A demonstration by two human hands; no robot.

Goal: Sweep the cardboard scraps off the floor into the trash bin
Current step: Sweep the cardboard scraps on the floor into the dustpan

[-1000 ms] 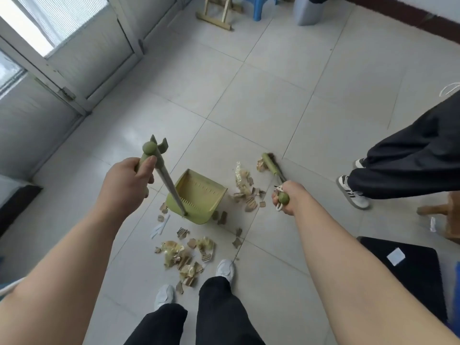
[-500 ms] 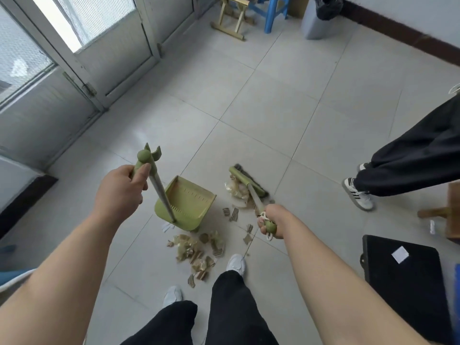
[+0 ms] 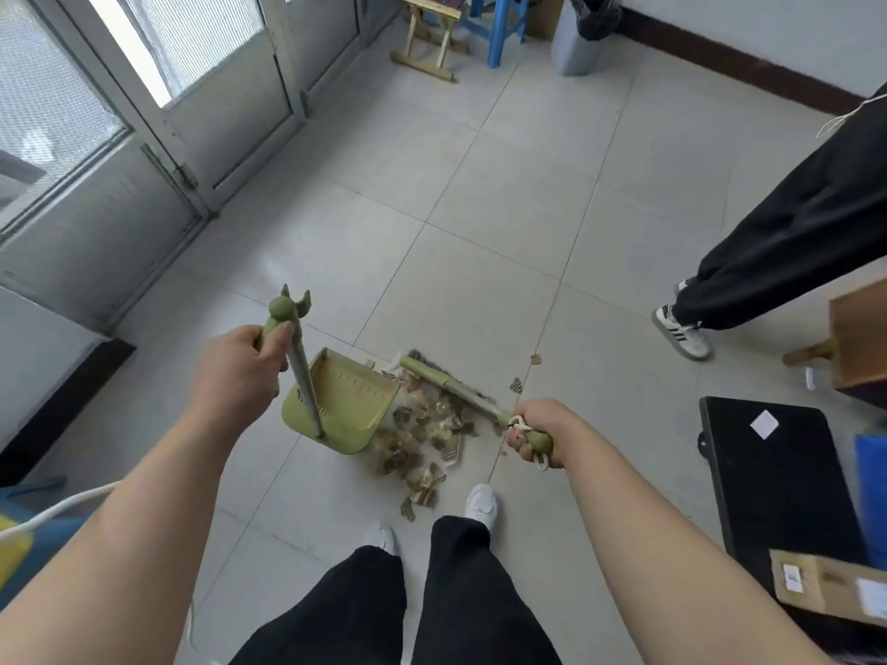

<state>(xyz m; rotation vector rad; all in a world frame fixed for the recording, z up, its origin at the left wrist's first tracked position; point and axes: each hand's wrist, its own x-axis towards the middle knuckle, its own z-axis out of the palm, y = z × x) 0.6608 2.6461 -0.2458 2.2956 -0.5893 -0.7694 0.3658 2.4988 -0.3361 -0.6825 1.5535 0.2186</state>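
Observation:
My left hand [image 3: 237,371] grips the upright handle of a green dustpan [image 3: 343,400] that rests on the tiled floor. My right hand [image 3: 540,431] grips the handle end of a green broom [image 3: 432,371], whose head lies just right of the pan's mouth. A pile of cardboard scraps [image 3: 425,441] sits between the broom, the pan and my white shoes. Two stray scraps [image 3: 516,384] lie to the right of the broom. A grey trash bin [image 3: 573,45] with a black liner stands at the far wall.
Another person's black-trousered leg and sneaker [image 3: 681,331] stand at the right. A black case [image 3: 777,482] and a cardboard parcel [image 3: 830,587] lie at the lower right. A wooden stool [image 3: 427,36] and a blue chair [image 3: 499,21] stand by the bin. Grey doors line the left.
The broom swept left toward the dustpan, and the spread scraps are now gathered into one pile by the pan's mouth. The view has tilted up, so the bin shows.

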